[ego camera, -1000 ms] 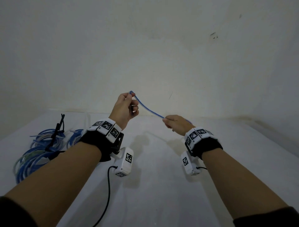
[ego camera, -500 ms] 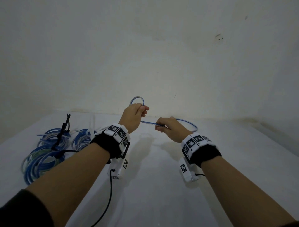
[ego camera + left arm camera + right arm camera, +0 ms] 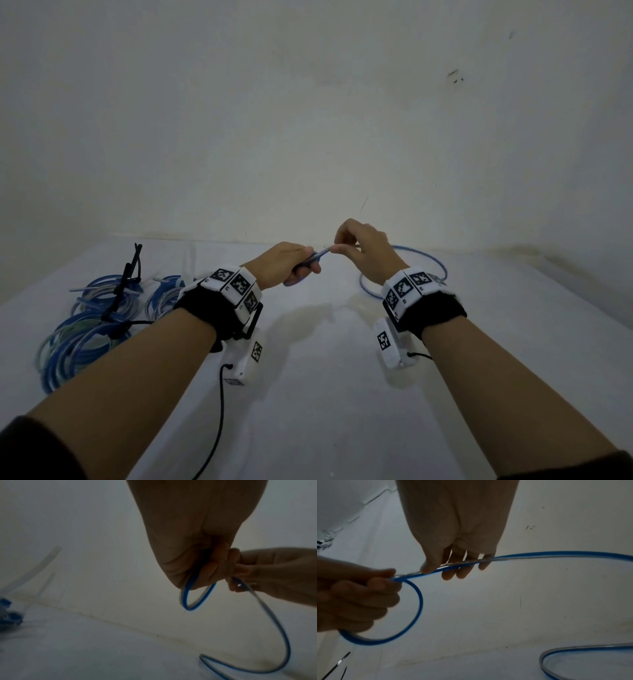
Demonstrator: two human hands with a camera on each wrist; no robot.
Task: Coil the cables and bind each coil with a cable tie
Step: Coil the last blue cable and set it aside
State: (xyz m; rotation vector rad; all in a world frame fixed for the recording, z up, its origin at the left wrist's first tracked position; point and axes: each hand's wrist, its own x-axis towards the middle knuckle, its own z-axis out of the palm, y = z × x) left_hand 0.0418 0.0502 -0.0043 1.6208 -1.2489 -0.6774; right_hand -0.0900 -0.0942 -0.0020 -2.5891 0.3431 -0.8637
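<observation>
We coil: our left hand [image 3: 286, 263] grips the first loop of blue cable [image 3: 418, 601] while our right hand [image 3: 363, 250] pinches the run beside it, ready to feed another turn.

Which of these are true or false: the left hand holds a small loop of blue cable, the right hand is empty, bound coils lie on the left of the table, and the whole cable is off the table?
1. The left hand holds a small loop of the blue cable. True.
2. The right hand is empty. False: it pinches the cable beside the left hand.
3. Bound coils lie on the left of the table. True.
4. The whole cable is off the table. False: its slack trails onto the table behind the right wrist.
</observation>
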